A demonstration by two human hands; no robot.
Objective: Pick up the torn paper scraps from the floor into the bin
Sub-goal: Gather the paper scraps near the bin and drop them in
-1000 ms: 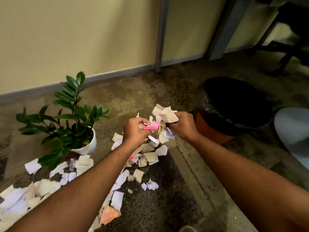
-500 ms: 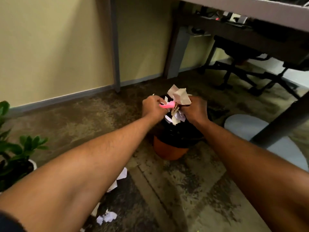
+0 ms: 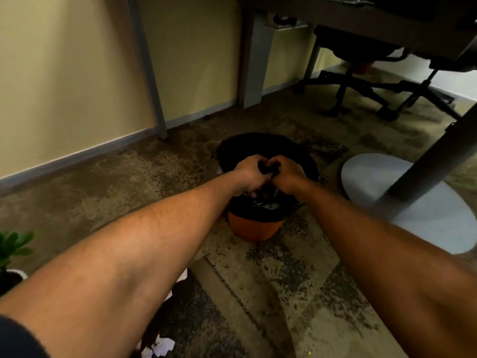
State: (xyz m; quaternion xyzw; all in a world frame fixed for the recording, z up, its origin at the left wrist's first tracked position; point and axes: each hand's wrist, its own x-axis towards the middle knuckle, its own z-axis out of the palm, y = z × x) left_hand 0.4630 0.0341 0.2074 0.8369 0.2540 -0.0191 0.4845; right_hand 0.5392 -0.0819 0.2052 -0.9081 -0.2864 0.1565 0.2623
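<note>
An orange bin lined with a black bag stands on the carpet ahead of me. Over its mouth my left hand and my right hand are pressed knuckle to knuckle, fingers curled downward into the opening. The bundle of paper scraps they grip is almost hidden under them; only a pink bit shows below the left hand. Pale scraps lie inside the bin just beneath the hands. A few white scraps lie on the floor near the bottom edge, under my left forearm.
A round grey table base with a slanted grey post stands right of the bin. An office chair sits under the desk at the back. A potted plant is at the left edge. A wall runs along the left.
My view swung from the scrap pile to the bin. Both hands carried the bundle over the bin and dropped lower into its mouth; the scraps that stuck up above them no longer show.
</note>
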